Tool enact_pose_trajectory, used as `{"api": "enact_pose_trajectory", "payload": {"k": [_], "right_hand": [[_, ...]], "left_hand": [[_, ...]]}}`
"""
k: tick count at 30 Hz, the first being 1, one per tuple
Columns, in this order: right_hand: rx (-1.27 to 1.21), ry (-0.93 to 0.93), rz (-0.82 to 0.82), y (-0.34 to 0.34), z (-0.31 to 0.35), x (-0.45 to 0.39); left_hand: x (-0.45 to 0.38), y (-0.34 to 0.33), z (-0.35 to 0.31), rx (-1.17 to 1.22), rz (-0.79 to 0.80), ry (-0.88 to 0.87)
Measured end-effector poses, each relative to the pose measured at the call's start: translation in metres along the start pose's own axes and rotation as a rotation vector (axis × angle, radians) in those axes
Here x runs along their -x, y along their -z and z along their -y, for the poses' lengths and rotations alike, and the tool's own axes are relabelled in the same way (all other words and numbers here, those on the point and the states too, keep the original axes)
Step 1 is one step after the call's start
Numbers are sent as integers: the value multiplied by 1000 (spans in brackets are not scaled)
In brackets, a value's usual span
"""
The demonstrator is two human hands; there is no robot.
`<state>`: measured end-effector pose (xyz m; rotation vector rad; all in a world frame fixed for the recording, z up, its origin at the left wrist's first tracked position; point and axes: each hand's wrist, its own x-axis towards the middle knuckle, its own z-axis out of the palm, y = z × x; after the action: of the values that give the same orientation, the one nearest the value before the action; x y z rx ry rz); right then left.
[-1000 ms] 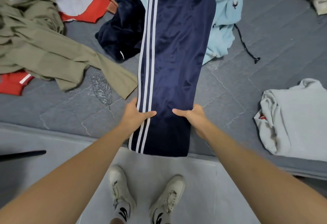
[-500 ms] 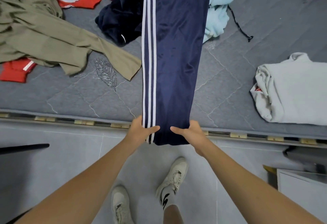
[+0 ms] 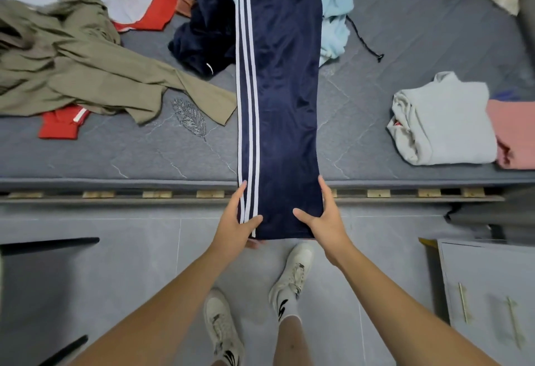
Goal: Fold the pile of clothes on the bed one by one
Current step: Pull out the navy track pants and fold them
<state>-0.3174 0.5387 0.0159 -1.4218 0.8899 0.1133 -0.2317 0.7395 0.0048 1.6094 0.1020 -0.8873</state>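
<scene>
Head view, left to right. Olive garment (image 3: pixel 86 76) lying crumpled on bed (image 3: pixel 144 157), hem touching pants' (image 3: pixel 278 90) striped edge. Left hand (image 3: pixel 236 222) pinching striped cuff corner, right hand (image 3: pixel 325 218) pinching plain corner; cuff end hanging off bed over floor. Risk: slick fabric sliding off mattress or dragging olive hem, legs shifting out of line. Folded grey top (image 3: pixel 443 122) sitting well apart at right.

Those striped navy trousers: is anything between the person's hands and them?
No. Both hands already hold the trousers at the near end: the left hand grips the striped edge and the right hand grips the plain edge, with nothing visible in between.
</scene>
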Motion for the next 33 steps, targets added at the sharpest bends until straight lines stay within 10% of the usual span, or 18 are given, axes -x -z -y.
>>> {"api": "enact_pose_trajectory", "payload": {"k": [9,17,27,33], "right_hand": [[-220,-100,5,9,94,16],[-251,-136,455,38,191,-66],[542,478,-9,53,284,-224],[289,452,21,37,345,-296]], "left_hand": [[2,10,-109,179,-13,95],[-67,22,-192,147,232,21],[-217,20,-290,-447,-109,-276],[-286,30,-358,-247,-81,-365]]}}
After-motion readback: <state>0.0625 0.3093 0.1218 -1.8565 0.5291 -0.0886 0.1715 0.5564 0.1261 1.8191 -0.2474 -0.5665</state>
